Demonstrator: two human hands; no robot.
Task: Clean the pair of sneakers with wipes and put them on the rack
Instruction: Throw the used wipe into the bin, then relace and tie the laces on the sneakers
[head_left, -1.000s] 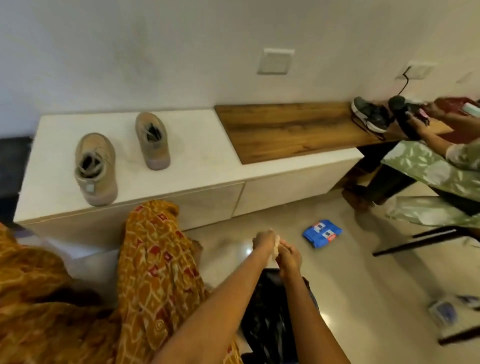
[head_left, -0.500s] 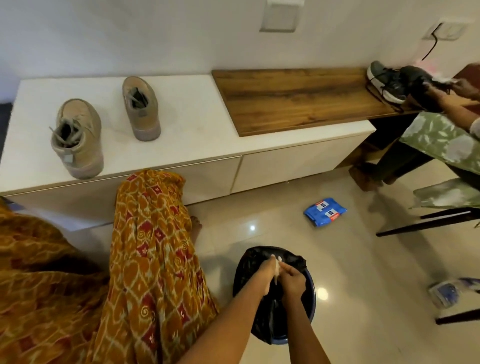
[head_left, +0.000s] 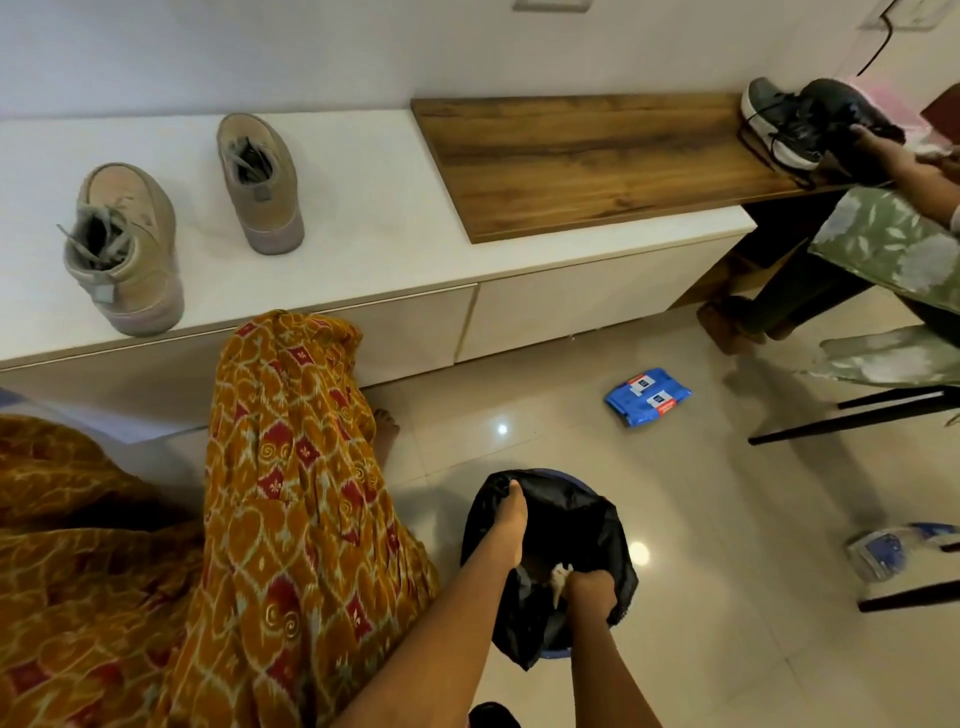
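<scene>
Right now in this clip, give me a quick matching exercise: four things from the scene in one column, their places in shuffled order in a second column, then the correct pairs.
Things
1. tan sneakers
2. blue wipes pack
3. used wipe
4. black sneaker

Places
A. lying on the floor tiles
B. gripped by the right hand over the bin's black bag
C. on the wooden top, far right end
D. on the white cabinet top

Pairs: 1-D, 2-A, 3-B, 4-C
</scene>
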